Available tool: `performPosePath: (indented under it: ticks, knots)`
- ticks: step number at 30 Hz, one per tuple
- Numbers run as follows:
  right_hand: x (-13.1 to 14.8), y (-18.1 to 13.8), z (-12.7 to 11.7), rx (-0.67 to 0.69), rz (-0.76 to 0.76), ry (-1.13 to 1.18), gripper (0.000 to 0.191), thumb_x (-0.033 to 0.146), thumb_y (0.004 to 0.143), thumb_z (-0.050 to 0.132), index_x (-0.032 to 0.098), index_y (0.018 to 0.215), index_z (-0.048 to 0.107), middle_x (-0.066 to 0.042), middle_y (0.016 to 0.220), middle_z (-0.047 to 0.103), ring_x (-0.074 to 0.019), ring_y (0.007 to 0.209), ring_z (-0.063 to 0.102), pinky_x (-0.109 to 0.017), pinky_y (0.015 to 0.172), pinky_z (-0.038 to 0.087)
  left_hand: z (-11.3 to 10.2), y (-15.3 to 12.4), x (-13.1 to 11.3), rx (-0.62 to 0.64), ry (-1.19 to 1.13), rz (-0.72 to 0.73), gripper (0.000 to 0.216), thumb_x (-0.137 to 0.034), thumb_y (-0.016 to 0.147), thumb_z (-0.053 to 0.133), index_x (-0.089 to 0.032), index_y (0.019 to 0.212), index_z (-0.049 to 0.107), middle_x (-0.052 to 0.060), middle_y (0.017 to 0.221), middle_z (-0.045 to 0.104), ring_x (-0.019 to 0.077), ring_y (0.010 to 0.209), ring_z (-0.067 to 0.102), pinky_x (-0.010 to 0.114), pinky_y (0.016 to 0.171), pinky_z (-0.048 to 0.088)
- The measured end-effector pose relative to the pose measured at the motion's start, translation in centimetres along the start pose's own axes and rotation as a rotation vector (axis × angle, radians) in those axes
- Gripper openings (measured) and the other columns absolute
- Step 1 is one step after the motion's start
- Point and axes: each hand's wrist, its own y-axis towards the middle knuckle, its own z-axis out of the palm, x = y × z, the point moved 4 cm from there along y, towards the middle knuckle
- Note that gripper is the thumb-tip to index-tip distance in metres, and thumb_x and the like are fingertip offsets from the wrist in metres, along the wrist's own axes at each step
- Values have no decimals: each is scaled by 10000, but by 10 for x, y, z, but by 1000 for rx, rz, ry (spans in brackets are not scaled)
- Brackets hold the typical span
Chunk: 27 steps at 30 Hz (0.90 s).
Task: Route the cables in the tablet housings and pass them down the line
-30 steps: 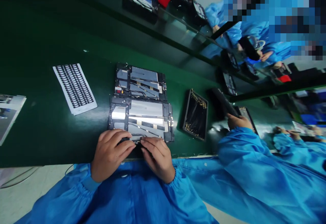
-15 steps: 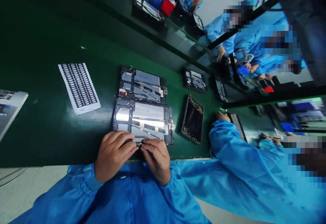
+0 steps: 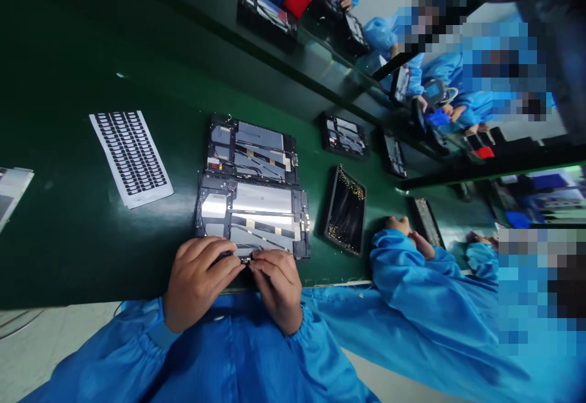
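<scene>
An opened tablet [image 3: 263,201], with silver battery plates and black flat cables showing, lies near the front table edge. My left hand [image 3: 195,281] is closed at its near edge, fingers bent over the rim. Close beside it, my right hand [image 3: 279,284] pinches the same edge with its fingertips. Between the two sets of fingertips a small dark part with light contacts shows, too small to name. Both thumbs are mostly hidden. Directly behind, touching or nearly so, lies a second opened tablet [image 3: 260,137] with similar cables.
A sheet of black-and-white labels [image 3: 132,156] lies left on the green table [image 3: 68,226]. To the right stands a black tray [image 3: 345,210] with small gold-coloured parts. Another opened device [image 3: 344,135] sits behind the tray. A co-worker's sleeve [image 3: 407,268] is at right.
The camera view has shifted slightly, moving most things left in the picture. My hands keep to the same near edge of the tablet. The right-hand co-worker's hands have moved.
</scene>
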Motion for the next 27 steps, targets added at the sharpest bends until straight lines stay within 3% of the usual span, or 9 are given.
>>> performPosePath:
  ticks: [5,9,13,17,22,27]
  knots:
    - [3,0,1,49,-17,-53,261,92,952,588,228,1162,660,-84,1072,738,-214,991,696,-412,863,572,0,0,1,10,6,5,28,-233,935,661,-244,918,681,3,1025,746,216,1015,656,392,900,436]
    - [3,-7,3,-24,-44,-77,307,79,938,608,223,1205,658,-95,1100,739,-216,1030,700,-402,866,592,0,0,1,15,12,11,24,-231,932,662,-243,920,679,8,1033,743,218,1026,656,395,907,438]
    - [2,-15,2,-80,-166,-104,428,64,913,636,191,1321,607,-119,1131,740,-232,1105,698,-408,893,615,1,0,-1,23,20,-3,43,-221,928,662,-248,899,678,8,1035,740,217,1028,653,395,906,436]
    - [0,-20,3,-29,-259,-169,444,108,923,638,180,1359,595,-135,1163,731,-249,1161,675,-405,895,622,2,2,-2,21,36,-24,71,-225,926,662,-247,859,671,7,1021,740,223,1023,648,400,892,433]
    - [-1,-20,6,-41,-248,-208,487,125,903,661,155,1383,584,-138,1128,722,-249,1109,675,-402,889,602,-4,-2,3,56,-38,59,71,-200,931,648,-243,982,672,21,1094,731,218,1083,645,401,947,460]
    - [-3,-14,9,19,-261,-241,415,253,956,597,202,1368,604,-131,1198,690,-241,1070,669,-386,849,573,-26,-15,20,-80,-105,34,160,-104,862,691,-214,972,653,68,1154,703,239,1202,612,415,1041,489]
